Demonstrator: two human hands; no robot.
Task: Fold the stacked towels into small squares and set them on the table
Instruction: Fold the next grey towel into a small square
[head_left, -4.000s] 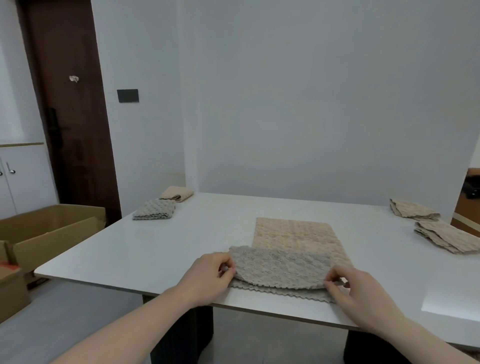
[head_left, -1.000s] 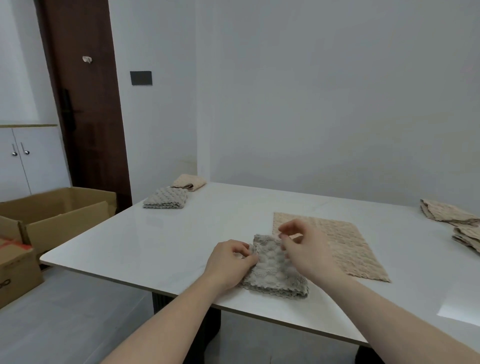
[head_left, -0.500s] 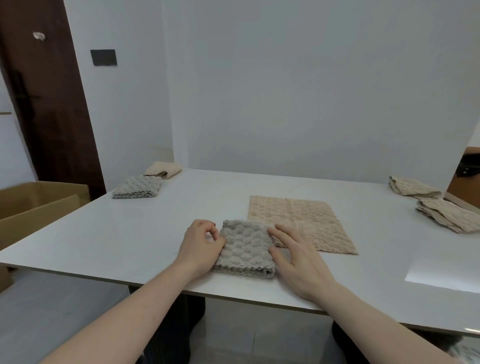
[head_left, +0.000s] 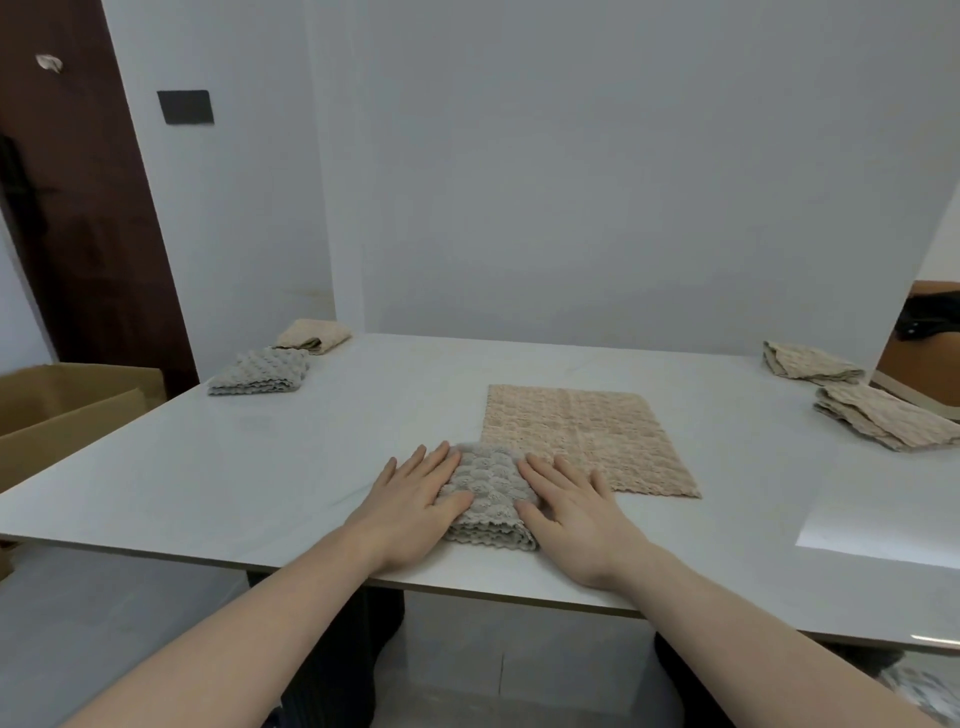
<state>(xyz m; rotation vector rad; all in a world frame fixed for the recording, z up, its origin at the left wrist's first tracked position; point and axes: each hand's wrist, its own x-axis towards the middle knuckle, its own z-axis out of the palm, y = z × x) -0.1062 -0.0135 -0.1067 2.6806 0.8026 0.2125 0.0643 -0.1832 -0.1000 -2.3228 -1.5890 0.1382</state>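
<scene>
Left hand (head_left: 415, 499): lying flat, fingers straight and spread, pressing on the left side of the folded grey towel (head_left: 485, 493); its grip is closing on nothing.

Right hand (head_left: 574, 512): lying flat likewise, fingers straight, pressing on the towel's right side and overlapping onto the surface (head_left: 234, 467); its grip is holding nothing either.

Folded grey towel: sitting between the two palms as a small thick square, near the front edge of the surface, its scalloped layered edge facing the person.

Beige towel (head_left: 582, 436): lying unfolded and flat just behind and to the right of the grey one, its near left corner touching or tucking under it; which, I cannot tell.

Surface: white and glossy, extending wide to either side of the hands, with open room lying to the left and to the front right.

Far left corner: a second folded grey towel (head_left: 260, 371) sitting with a folded beige towel (head_left: 311, 335) just behind it.

Far right edge: two loosely folded tan towels (head_left: 810, 361) (head_left: 883, 421) lying near each other.

Room: plain white wall (head_left: 571, 182) standing behind the surface, dark brown door (head_left: 67, 208) at left, cardboard box (head_left: 62, 410) sitting on the floor beside the left edge.
</scene>
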